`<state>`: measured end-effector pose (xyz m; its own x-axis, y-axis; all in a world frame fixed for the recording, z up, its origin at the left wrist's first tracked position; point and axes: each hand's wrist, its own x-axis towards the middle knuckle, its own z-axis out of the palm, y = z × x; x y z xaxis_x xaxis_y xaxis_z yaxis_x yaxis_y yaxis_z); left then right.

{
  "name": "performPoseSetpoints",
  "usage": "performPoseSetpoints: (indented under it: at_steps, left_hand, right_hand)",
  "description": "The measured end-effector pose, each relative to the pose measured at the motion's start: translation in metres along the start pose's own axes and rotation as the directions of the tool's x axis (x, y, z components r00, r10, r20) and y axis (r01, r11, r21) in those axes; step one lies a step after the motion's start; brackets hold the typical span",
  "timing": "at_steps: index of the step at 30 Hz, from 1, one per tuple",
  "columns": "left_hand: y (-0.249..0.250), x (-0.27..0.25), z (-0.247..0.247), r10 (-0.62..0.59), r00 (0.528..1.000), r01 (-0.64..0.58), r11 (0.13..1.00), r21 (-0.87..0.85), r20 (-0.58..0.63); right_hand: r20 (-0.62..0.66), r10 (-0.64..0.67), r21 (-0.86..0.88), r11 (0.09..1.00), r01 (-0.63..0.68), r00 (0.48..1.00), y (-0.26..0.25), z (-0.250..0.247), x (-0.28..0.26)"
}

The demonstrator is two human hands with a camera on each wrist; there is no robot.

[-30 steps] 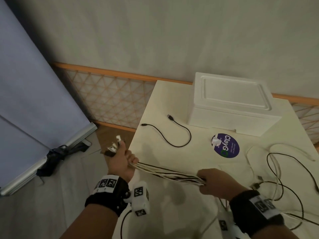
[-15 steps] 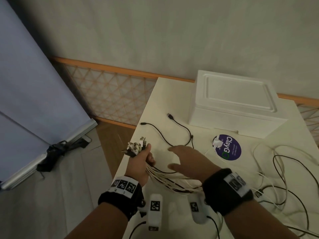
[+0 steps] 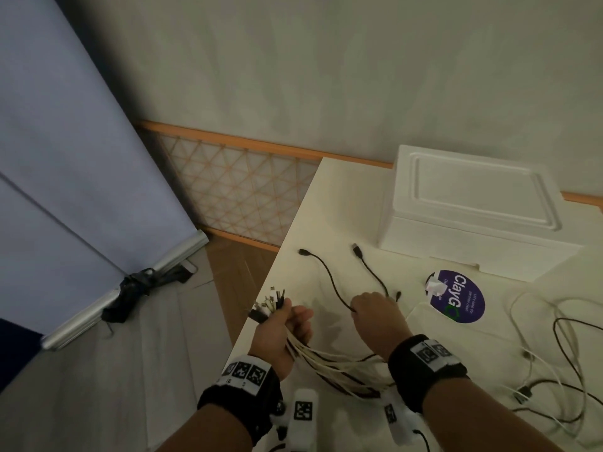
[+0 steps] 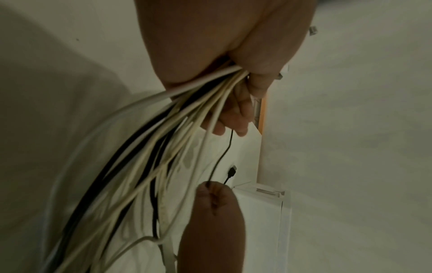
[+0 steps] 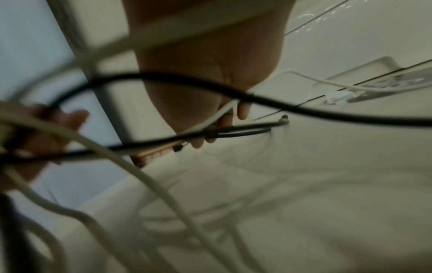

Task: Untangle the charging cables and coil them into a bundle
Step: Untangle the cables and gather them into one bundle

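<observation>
Many limp white and black cables (image 3: 329, 360) fisted in left hand (image 3: 287, 327) near plugs (image 3: 267, 303); thin black cable (image 3: 329, 278) seemingly pinched mid-length by right hand (image 3: 375, 316); light, floppy, snag-prone.

Cream cables (image 3: 329, 360), purple sticker (image 3: 456, 296)

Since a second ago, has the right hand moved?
Yes. The right hand left the cable bundle and went forward toward the white box, now pinching the short black cable.
</observation>
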<state>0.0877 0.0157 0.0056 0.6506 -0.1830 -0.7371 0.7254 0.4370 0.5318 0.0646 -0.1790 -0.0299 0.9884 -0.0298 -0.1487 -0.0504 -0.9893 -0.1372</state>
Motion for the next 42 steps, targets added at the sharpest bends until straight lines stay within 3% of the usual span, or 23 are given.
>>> performPoseSetpoints:
  at_steps: [2, 4, 8, 15, 18, 21, 26, 37, 42]
  left_hand:
    - [-0.001, 0.003, 0.000, -0.024, 1.000, 0.024, 1.000, -0.007, -0.020]
    - [-0.002, 0.006, 0.002, -0.055, 0.998, 0.055, 0.998, 0.005, -0.021]
    - [-0.008, 0.005, 0.008, -0.099, 0.995, 0.099, 0.995, 0.000, 0.023]
    - [-0.015, 0.000, 0.010, -0.069, 0.987, 0.088, 0.988, -0.126, 0.148]
    - [-0.017, -0.004, 0.013, -0.062, 0.979, 0.081, 0.993, -0.091, 0.195]
    - [-0.019, -0.008, 0.015, -0.053, 0.975, 0.061, 0.998, -0.030, 0.216]
    - [-0.015, -0.016, 0.016, 0.027, 0.968, -0.013, 0.998, -0.058, 0.251]
    - [-0.014, -0.031, 0.014, 0.082, 0.951, -0.041, 0.989, -0.140, 0.299]
    - [-0.017, -0.044, 0.022, 0.112, 0.936, -0.109, 0.994, -0.027, 0.335]
  right_hand:
    - [-0.051, -0.002, 0.197, 0.980, 0.012, 0.999, -0.005, -0.010, -0.007]
    - [-0.011, -0.030, 0.356, 0.934, 0.032, 0.999, -0.011, -0.023, -0.021]
    - [0.035, -0.091, 0.472, 0.879, 0.064, 0.995, -0.017, -0.032, -0.057]
    - [0.074, -0.100, 0.431, 0.900, 0.059, 0.992, -0.009, -0.021, -0.100]
    - [0.074, -0.070, 0.419, 0.907, 0.033, 0.995, -0.007, -0.022, -0.109]
    - [0.091, -0.071, 0.396, 0.918, 0.030, 0.993, -0.006, -0.025, -0.116]
    - [0.106, -0.039, 0.303, 0.953, 0.005, 0.994, -0.007, -0.025, -0.123]
    - [0.155, 0.050, 0.161, 0.984, -0.075, 0.987, 0.001, -0.041, -0.138]
    - [-0.062, -0.059, 0.269, 0.960, 0.073, 0.996, -0.014, -0.054, -0.130]
